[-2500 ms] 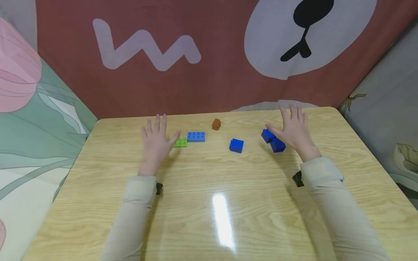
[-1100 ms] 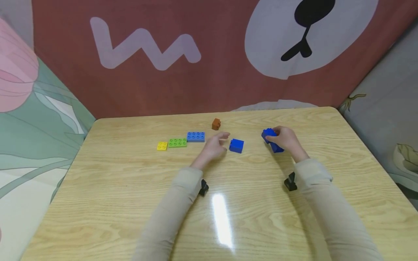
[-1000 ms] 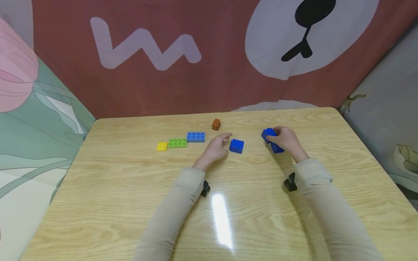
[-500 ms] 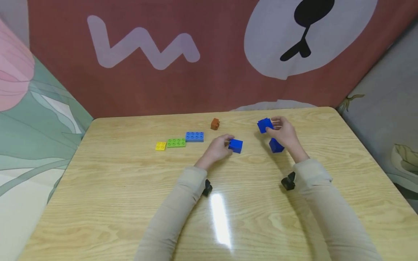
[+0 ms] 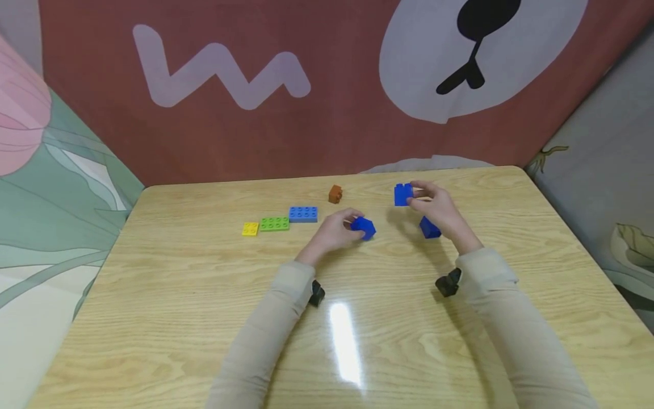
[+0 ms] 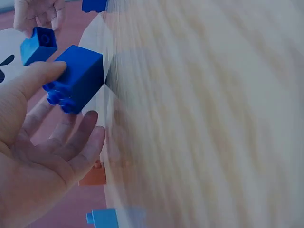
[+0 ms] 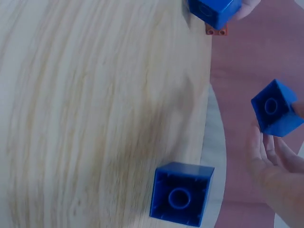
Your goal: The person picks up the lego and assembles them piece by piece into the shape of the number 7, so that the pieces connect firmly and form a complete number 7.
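My left hand (image 5: pixel 334 232) pinches a blue toy building brick (image 5: pixel 364 228) between thumb and fingers, low over the table; its studs face the palm in the left wrist view. Farther right, my right hand (image 5: pixel 440 209) holds a second blue brick (image 5: pixel 403 195) raised above the tabletop, and its hollow underside shows in the right wrist view. Below that hand a third blue brick (image 5: pixel 430 228) lies on its side on the table, its hollow underside (image 7: pixel 179 198) visible in the right wrist view.
Left of the hands, a yellow brick (image 5: pixel 250 229), a green brick (image 5: pixel 275 224) and a lighter blue brick (image 5: pixel 304 214) sit in a row, studs up. An orange-brown brick (image 5: pixel 335 194) lies near the far edge of the wooden table (image 5: pixel 168 295). A patterned cloth (image 5: pixel 347 125) hangs behind.
Both hands came from spread open above the table to gripping blue bricks. The right hand lifted its brick away from the third one and moved left; the left hand has turned its brick.
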### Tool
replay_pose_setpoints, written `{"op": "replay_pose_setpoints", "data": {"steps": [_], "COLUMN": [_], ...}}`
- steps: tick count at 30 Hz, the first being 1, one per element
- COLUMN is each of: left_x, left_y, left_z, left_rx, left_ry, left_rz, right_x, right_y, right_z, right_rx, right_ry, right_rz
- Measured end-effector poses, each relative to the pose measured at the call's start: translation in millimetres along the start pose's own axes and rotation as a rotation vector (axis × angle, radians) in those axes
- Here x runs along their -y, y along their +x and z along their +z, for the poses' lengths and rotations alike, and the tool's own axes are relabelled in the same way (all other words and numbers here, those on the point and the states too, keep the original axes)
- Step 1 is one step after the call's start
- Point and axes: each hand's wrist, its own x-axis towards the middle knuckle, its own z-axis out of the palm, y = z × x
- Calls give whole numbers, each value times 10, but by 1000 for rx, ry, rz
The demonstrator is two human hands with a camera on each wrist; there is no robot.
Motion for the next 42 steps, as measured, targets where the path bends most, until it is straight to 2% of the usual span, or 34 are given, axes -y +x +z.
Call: {"op": "replay_pose_setpoints", "data": {"steps": [2,8,11,20,25,29,35,42], "left_x": [0,3,22,143,168,165,140,80], "left_y": [-10,-44,-62,-96,-107,-126,-198,-255], "left_z": [-22,-88,-126,-212,-237,-272,-402,-518], "left_rx": [-7,-46,-55,-36,-32,-6,0,-31], "left_ry": [11,-22,-22,42,45,50,-18,-115], "left_rz": [12,-55,-69,-49,-44,-40,-49,44], "right_x": [19,79,110,208,243,262,301,364], "right_y": [2,-4,-14,-57,-39,-15,-4,-22], "right_z": [28,117,164,362,473,558,683,813], "right_rx": [18,79,97,117,130,140,148,167], "right_ry": [10,43,55,117,139,114,43,-9], "right_rz": [-2,5,9,13,-4,-22,-53,-75]}}
